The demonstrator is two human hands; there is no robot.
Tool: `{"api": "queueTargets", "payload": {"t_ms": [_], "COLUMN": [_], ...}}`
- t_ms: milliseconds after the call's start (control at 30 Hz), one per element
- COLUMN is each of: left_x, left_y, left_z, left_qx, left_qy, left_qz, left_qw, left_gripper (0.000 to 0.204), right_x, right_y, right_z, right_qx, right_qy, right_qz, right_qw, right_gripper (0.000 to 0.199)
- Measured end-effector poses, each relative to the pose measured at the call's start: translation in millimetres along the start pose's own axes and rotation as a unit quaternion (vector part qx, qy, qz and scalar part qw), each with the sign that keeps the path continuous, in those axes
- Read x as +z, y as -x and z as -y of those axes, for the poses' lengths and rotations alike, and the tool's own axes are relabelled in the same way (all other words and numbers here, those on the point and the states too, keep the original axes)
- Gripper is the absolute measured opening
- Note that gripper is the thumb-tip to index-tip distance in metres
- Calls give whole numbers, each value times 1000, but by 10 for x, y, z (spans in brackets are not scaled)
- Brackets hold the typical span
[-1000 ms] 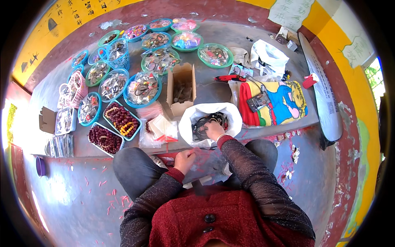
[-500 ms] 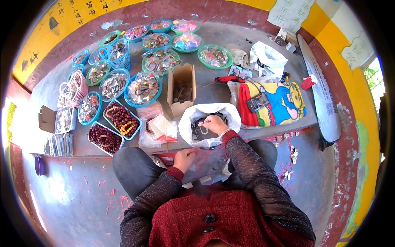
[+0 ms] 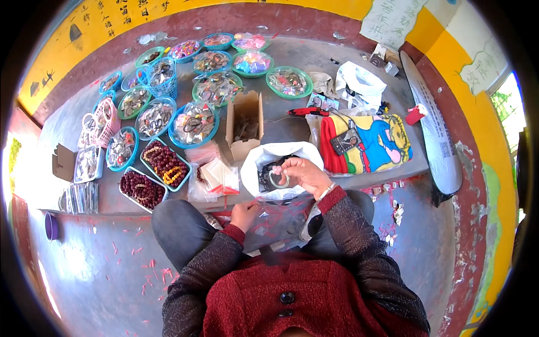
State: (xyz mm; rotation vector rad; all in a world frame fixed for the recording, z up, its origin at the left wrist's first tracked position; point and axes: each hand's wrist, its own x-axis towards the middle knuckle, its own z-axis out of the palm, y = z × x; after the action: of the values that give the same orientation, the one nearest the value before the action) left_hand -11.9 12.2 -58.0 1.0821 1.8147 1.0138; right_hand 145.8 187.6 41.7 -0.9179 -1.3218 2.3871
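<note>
Grey ledge [image 3: 283,132], white bag [image 3: 250,169], one small loop [image 3: 279,181].
The ledge spans the upper and middle frame, with a bright towel [image 3: 365,143] lying folded right of centre. Just beside it, at mid-frame, the bag stands wide open, dark things [image 3: 265,178] showing inside. An upright cardboard box [image 3: 243,149] stands just behind the bag's left side, and dark red beads [image 3: 164,164] fill trays left of centre. My right hand [image 3: 305,175] shows across the bag's right side, thumb and fingers pinching the loop. My left hand [image 3: 245,215], below the bag, is loosely curled near my knee; I can't tell whether it grips anything. The loop, pale with a pink bit on top, hangs from my right fingertips against the bag's mouth.
</note>
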Motion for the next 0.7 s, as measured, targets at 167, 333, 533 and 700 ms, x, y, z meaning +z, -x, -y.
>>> {"api": "queueTargets", "payload": {"t_ms": [167,333,533,700], "left_x": [-20,45,44,54], "left_y": [4,-29,-33,21], "left_z": [-64,55,29,-36], "left_qx": [-24,20,-20,72], "left_qy": [6,-18,-17,-72], "left_qz": [16,-4,8,-31], "left_qw": [1000,1000,1000,994], "left_gripper": [23,23,22,19], "right_x": [176,147,279,373], "right_y": [299,283,256,150], "right_z": [-53,-160,-216,-391], "right_qx": [1,-32,4,31], "right_qy": [-86,-104,6,88], "right_qz": [63,145,171,150], "right_qw": [994,984,985,984], "right_gripper": [6,5,5,5]}}
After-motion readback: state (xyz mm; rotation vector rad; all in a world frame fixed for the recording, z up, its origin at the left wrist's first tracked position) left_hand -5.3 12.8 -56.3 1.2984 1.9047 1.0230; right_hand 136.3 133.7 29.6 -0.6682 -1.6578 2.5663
